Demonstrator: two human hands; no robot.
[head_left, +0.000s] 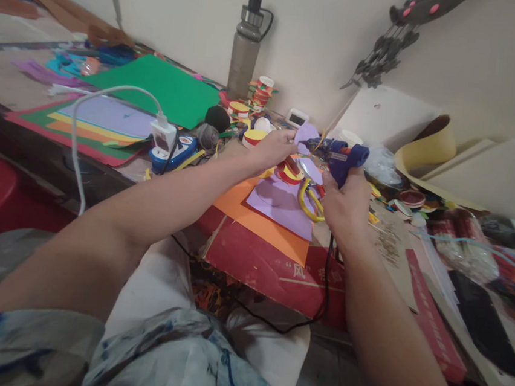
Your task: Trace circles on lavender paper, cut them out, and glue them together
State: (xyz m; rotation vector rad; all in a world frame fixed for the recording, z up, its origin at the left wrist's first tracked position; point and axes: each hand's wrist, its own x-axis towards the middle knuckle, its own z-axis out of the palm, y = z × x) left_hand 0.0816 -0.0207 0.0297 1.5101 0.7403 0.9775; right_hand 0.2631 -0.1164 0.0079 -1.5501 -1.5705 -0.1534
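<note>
My right hand is wrapped round the handle of a blue glue gun, whose nozzle points left. A black cord hangs down from the gun past the table edge. Just left of the nozzle, my left hand pinches a purple paper piece between its fingers. Beneath the hands lie a purple sheet and an orange sheet. Yellow-handled scissors rest on the purple sheet, beside a small red and yellow round piece.
A grey water bottle stands against the wall. Left are a green sheet, stacked coloured papers and a blue power strip with a white charger. A red box forms the front edge. Black scissors-like clutter aside, plastic-wrapped items lie right.
</note>
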